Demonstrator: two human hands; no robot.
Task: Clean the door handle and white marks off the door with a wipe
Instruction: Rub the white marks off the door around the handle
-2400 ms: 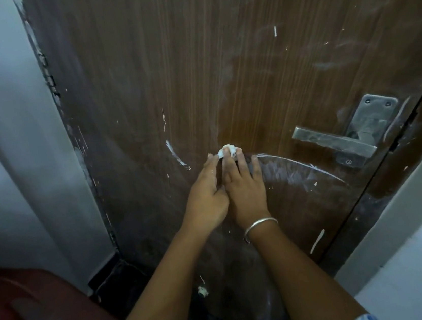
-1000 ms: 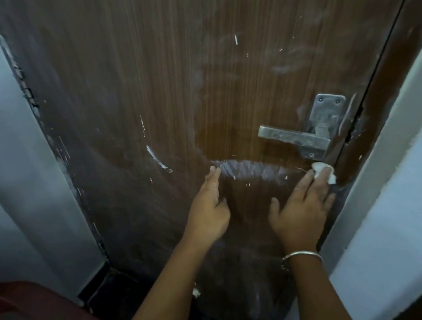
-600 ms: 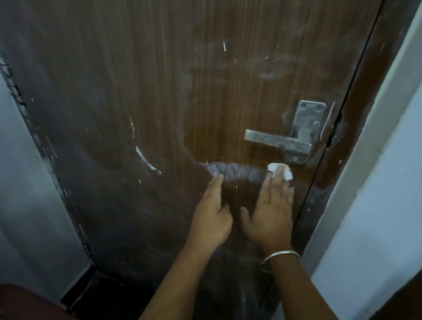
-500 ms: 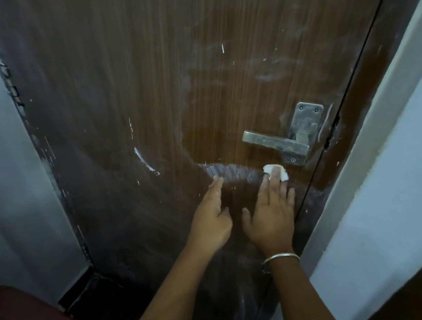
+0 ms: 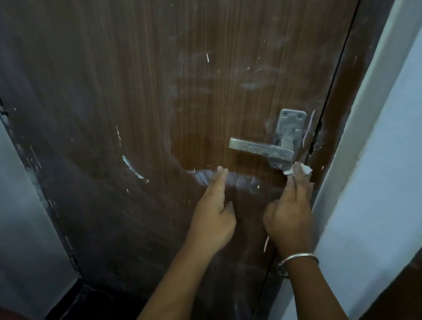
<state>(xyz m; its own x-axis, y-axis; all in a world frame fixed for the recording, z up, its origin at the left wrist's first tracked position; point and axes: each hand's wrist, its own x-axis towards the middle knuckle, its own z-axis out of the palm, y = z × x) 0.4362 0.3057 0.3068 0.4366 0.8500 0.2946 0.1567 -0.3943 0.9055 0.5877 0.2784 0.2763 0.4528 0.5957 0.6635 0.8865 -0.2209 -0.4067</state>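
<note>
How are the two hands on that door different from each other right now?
The right hand pinches a crumpled white wipe at its fingertips, just below the door handle; the left hand holds nothing. The right wrist wears a metal bangle; the left wrist is bare. The left hand reaches flat, its fingertips at a whitish smear mid-door, while the right hand works near the latch edge. Both are bare and reach up to the brown door.
</note>
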